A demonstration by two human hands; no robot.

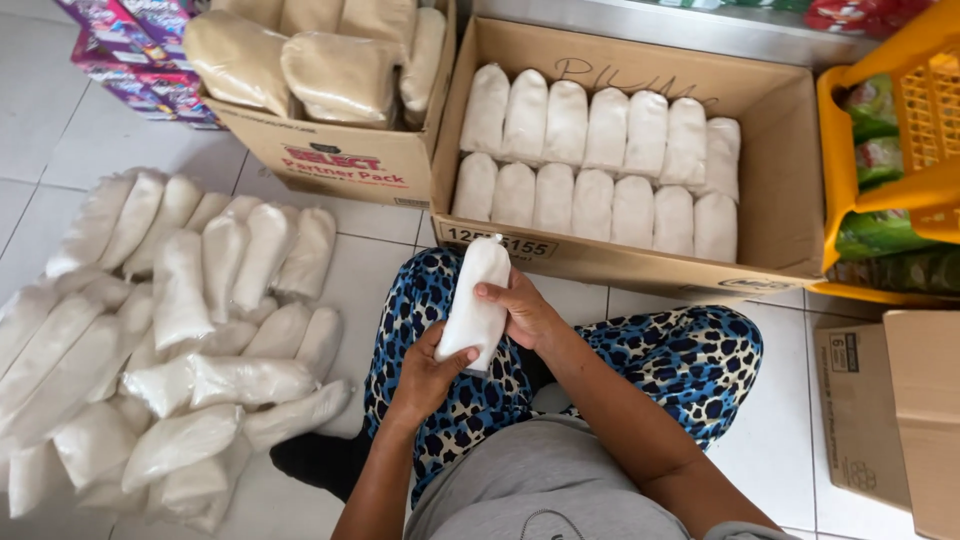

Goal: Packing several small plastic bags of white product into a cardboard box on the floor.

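Gripping one white bag upright, both hands clamp it, left under, right steadying, near the packed box.

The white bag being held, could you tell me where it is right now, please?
In the head view, the white bag sits centre frame between the left hand and right hand, just before the cardboard box.
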